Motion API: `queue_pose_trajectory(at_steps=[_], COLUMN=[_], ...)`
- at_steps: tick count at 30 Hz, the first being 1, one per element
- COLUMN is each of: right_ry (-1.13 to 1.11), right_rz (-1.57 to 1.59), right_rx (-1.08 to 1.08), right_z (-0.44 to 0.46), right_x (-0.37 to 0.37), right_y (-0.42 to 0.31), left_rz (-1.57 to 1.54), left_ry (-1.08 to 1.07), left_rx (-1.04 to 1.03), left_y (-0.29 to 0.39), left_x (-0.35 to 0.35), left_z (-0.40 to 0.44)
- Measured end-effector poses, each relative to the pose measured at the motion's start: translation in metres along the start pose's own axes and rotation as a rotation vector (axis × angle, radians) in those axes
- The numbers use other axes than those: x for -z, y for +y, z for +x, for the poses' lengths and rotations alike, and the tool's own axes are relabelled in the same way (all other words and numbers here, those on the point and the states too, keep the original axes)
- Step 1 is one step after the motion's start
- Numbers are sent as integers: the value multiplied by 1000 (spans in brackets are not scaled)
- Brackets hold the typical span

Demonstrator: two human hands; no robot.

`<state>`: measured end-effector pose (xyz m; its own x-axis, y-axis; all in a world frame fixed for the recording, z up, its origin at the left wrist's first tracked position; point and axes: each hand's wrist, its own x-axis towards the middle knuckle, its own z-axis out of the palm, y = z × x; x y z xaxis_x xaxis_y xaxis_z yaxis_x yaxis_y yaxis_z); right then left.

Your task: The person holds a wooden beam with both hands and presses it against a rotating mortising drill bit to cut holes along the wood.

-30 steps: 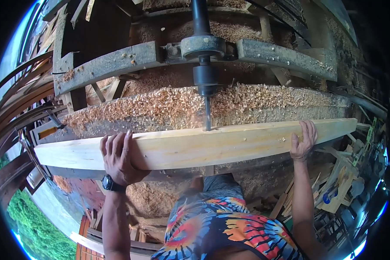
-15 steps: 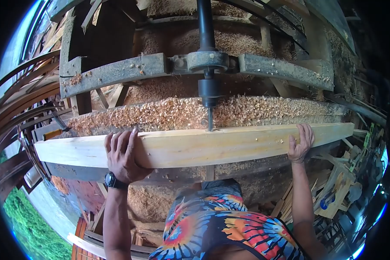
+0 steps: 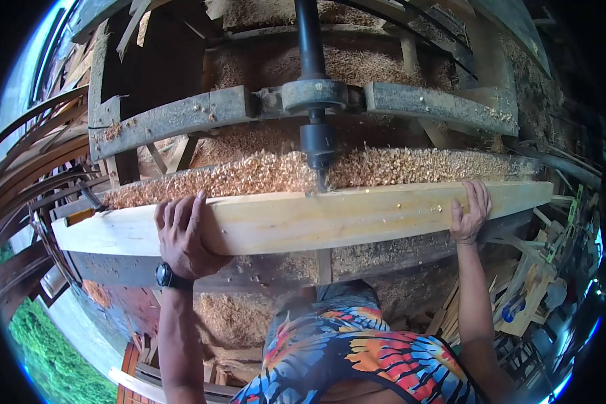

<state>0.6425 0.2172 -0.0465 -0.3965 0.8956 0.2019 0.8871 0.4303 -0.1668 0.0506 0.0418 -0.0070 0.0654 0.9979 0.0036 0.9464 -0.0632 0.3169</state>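
Note:
A long pale wooden beam (image 3: 303, 219) lies across the bench, its face towards me. My left hand (image 3: 184, 236), with a dark watch on the wrist, grips the beam left of its middle, fingers over the top edge. Near the right end my right hand (image 3: 470, 211) is wrapped round the beam in the same way. Between them a black drill chuck (image 3: 318, 143) on a shaft points down, and its bit (image 3: 321, 180) meets the beam's far edge. Chips blur around the bit.
Wood shavings (image 3: 249, 174) are heaped along the bench behind the beam. A thick grey crossbar (image 3: 175, 121) carries the shaft's bearing (image 3: 314, 95). A hammer-like tool (image 3: 87, 214) lies at the left end. Scrap wood (image 3: 528, 296) is piled at the lower right.
The beam and both hands have shifted slightly left and away from me relative to the drill bit. Both hands keep their hold, and more chips fly at the bit.

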Motion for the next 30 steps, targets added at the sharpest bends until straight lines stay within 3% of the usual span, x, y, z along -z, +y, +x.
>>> queue_pose_trajectory(at_steps=[9,18,30], right_ry=[62,-7,-27], right_rz=[-10,29,22], right_rx=[-15,3,20], right_z=[-6,-64,-59], right_x=[-9,14,19], right_y=[5,-12,-22], left_rz=[27,11,47], left_ry=[46,-2,-33], left_rx=[-1,29,79], left_y=[9,34,34], left_x=[0,-6,-3], left_z=[-8,-86,-86])
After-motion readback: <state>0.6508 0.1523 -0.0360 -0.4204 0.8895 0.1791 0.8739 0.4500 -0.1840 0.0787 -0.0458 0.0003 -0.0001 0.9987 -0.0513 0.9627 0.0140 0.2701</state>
